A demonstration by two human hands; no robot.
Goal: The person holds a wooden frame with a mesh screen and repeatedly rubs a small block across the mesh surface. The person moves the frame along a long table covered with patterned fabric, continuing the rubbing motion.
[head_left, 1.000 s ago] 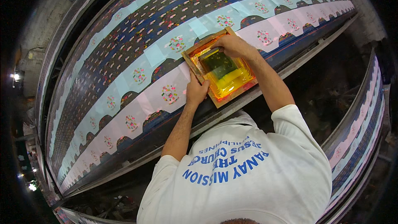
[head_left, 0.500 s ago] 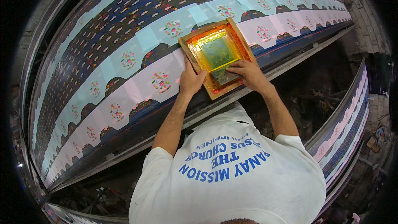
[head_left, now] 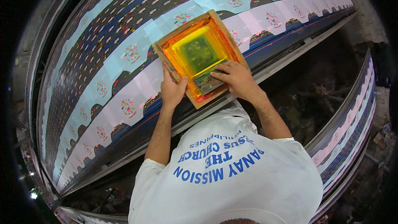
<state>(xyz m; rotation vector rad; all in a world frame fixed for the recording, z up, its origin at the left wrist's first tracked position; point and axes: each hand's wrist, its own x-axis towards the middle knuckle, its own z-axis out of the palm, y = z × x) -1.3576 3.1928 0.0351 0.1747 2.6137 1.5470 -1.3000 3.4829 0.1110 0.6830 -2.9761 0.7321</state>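
Observation:
A wooden screen-printing frame (head_left: 226, 31), lined with orange tape around a yellow-green mesh, lies tilted across the strip of pale pink pieces (head_left: 151, 81) on the long table. My left hand (head_left: 173, 91) grips its left side rail, thumb on the near inner side and fingers along the outer edge. In the near part of the frame, a dark flat squeegee (head_left: 207, 82) rests with a bright yellow line along its far edge. My right hand (head_left: 238, 81) is closed over the squeegee's right end. Whatever lies beneath the frame is hidden.
Light blue pieces (head_left: 118, 60) with colourful round prints form a row beyond the pink ones. Dark patterned table surface (head_left: 166, 0) stretches past them. A metal rail (head_left: 286, 60) edges the table near me. Another table (head_left: 344, 128) with similar pieces stands at the right.
The frame has moved left along the pink row, with both hands on it and the squeegee. It now covers a print seen before; part of another print shows at its right.

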